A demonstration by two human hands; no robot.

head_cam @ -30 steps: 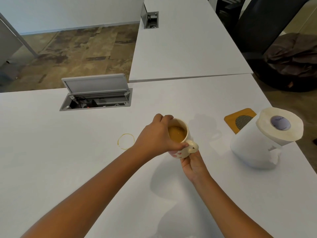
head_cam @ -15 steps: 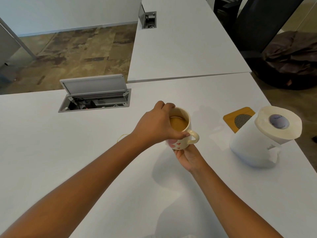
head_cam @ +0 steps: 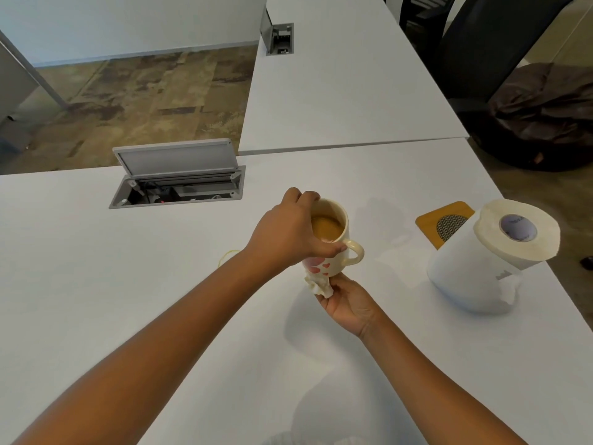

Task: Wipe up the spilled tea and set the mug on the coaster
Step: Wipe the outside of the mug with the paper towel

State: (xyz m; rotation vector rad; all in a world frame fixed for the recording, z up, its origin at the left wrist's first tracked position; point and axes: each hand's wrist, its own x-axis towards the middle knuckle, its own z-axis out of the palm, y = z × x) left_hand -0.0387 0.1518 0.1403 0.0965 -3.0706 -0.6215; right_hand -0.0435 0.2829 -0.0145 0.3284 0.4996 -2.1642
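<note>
Room: an office with white desks (head_cam: pixel 96 284), patterned floor beyond, a cable hatch (head_cam: pixel 179 187) open in the desk.
Left hand (head_cam: pixel 288 232): clamped over the mug (head_cam: pixel 333 252) from above, fingers on the rim, holding it clear of the desk so its underside can be reached.
Right hand (head_cam: pixel 346 300): closed on a crumpled tissue (head_cam: pixel 319 284), pressed under the mug's base, apparently drying it.
Tea ring (head_cam: pixel 226 255): on the desk by the left forearm, partly hidden, not yet wiped.
Coaster (head_cam: pixel 444 220): to the right, bare, partly behind the paper roll (head_cam: pixel 491 258).
</note>
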